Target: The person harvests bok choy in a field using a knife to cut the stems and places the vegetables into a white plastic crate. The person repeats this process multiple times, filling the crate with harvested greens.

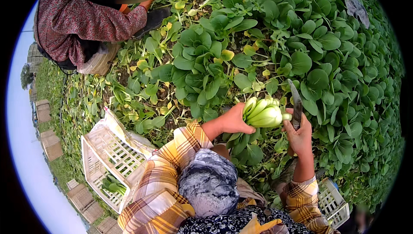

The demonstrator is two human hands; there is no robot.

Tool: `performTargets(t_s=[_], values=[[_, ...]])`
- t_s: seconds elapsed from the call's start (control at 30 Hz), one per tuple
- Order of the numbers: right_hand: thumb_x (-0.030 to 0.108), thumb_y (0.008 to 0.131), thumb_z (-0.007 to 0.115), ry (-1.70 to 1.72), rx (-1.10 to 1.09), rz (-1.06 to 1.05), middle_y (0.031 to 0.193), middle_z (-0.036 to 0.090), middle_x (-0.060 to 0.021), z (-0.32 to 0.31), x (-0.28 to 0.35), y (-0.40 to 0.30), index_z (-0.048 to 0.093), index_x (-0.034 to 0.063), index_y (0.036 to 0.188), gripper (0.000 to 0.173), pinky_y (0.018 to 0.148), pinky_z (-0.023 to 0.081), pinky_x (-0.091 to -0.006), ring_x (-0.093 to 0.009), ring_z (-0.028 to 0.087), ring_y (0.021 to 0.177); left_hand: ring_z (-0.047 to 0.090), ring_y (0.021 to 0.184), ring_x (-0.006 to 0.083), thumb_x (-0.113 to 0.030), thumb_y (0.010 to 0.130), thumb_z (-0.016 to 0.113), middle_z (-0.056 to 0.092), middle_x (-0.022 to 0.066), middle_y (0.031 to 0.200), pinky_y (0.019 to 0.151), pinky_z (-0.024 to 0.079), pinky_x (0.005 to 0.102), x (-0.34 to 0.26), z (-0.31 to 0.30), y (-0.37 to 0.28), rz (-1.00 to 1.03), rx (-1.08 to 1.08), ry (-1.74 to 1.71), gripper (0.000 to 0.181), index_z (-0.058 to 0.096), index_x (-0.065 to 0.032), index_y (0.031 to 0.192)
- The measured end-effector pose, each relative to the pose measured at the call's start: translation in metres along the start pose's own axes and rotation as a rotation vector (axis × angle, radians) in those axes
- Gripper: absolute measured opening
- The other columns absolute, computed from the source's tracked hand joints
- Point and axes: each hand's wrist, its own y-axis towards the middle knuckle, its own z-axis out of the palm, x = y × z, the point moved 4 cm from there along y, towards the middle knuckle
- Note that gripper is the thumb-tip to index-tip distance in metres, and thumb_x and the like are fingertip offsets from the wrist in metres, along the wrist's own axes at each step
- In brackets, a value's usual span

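My left hand (237, 121) grips a head of bok choy (264, 113), its pale stalks and cut base turned to the right and its green leaves hanging below my wrist. In my right hand (298, 134) is a knife (296, 101) with a curved, dark-stained blade pointing up in the view. The knife hand is close against the root end of the bok choy, and the thumb seems to touch the stub. Leafy bok choy plants (196, 63) grow in the soil just beyond my hands.
A white plastic crate (121, 177) with some greens and a sack over its edge is at lower left. Another crate (332, 201) lies at lower right. A co-worker (96, 21) crouches at upper left. Dense plants (348, 72) fill the right; cut leaves litter the ground.
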Motion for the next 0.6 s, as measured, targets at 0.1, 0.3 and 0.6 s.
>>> performTargets(t_s=[0.1,0.3,0.6], values=[[0.005,0.086,0.062,0.202,0.001,0.129,0.082,0.060,-0.0043,0.025,-0.029,0.004,0.052,-0.0005,0.114,0.030,0.050,0.043,-0.0207,-0.007,0.055,0.060,0.047,0.112,0.0124,-0.010,0.061,0.078,0.050,0.0059,0.125,0.098,0.037,0.0309,0.030,0.014,0.015,0.002,0.101,-0.305,0.079,0.041,-0.0032,0.130],[0.032,0.093,0.053,0.437,0.026,0.397,0.074,0.056,-0.0027,0.052,-0.072,0.043,0.050,0.0015,0.110,0.035,0.040,0.039,-0.0194,-0.007,0.051,0.052,0.051,0.104,0.0134,-0.004,0.060,0.077,0.053,0.0047,0.119,0.092,0.042,0.0314,0.025,-0.013,0.007,-0.162,-0.012,-0.129,0.081,0.039,-0.0023,0.131],[0.026,0.095,0.040,-0.497,0.458,-0.080,0.084,0.058,-0.0250,0.134,-0.101,0.176,0.054,-0.0012,0.090,0.031,0.073,0.044,-0.0462,-0.042,0.056,0.081,0.062,0.084,0.0388,0.000,0.055,0.066,0.024,0.0282,0.142,0.072,0.050,0.0384,-0.037,-0.070,0.009,-0.306,-0.235,1.202,0.067,0.042,0.0025,0.118]])
